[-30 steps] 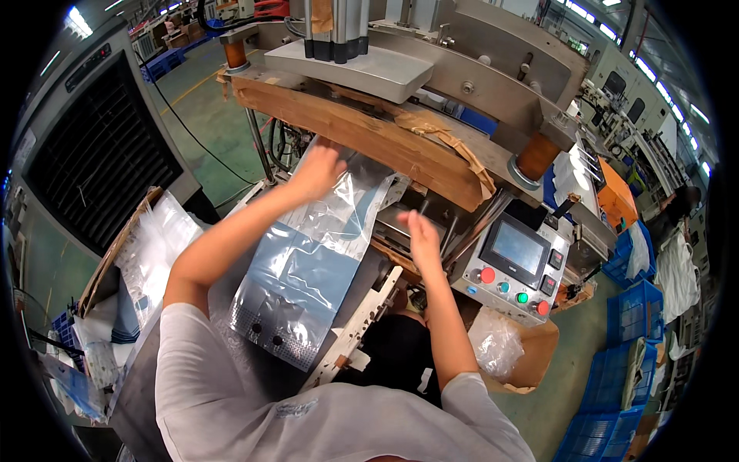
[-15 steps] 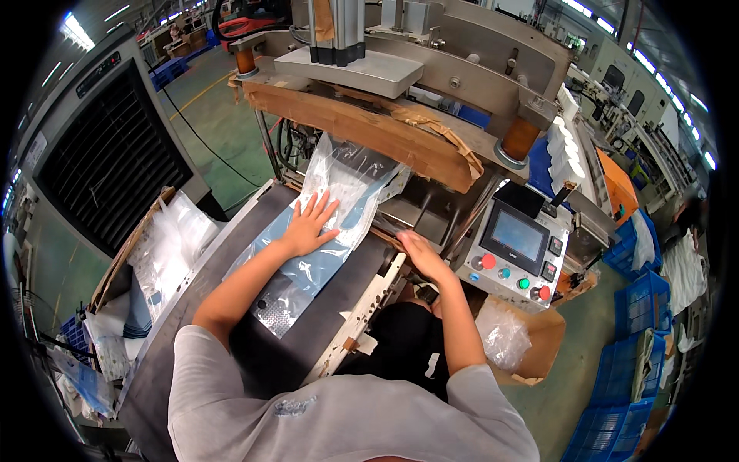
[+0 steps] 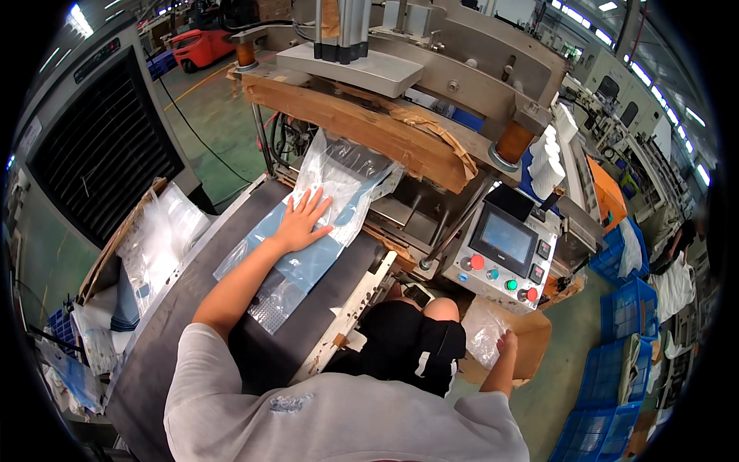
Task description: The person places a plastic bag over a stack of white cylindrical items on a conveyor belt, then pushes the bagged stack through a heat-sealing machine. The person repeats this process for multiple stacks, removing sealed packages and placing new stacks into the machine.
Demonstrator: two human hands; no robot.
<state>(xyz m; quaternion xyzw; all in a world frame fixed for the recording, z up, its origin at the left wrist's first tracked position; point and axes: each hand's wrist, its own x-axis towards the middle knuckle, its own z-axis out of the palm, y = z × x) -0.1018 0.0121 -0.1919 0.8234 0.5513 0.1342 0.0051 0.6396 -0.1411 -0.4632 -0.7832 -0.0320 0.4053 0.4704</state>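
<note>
My left hand (image 3: 304,222) lies flat with fingers spread on a plastic bag (image 3: 304,271), part blue and part clear, with a dotted patch at its near end. The bag rests on a dark belt-like surface (image 3: 246,346), and its far end reaches under the wood-coloured bar (image 3: 354,127) of a press machine. Off to the right, my right hand (image 3: 506,343) is over a cardboard box (image 3: 533,339) holding crumpled clear plastic film (image 3: 483,339). Its fingers look curled together beside the film; what they hold, if anything, is too small to make out.
A control panel (image 3: 504,239) with a screen and coloured buttons stands right of the press. Blue crates (image 3: 627,308) line the far right. At left are a carton of plastic bags (image 3: 165,231) and a large black-grilled unit (image 3: 104,146). A red vehicle (image 3: 202,48) is in the background.
My right hand has moved from the press's front edge right and down to the cardboard box. My left hand stays flat on the bag. The view has shifted slightly.
</note>
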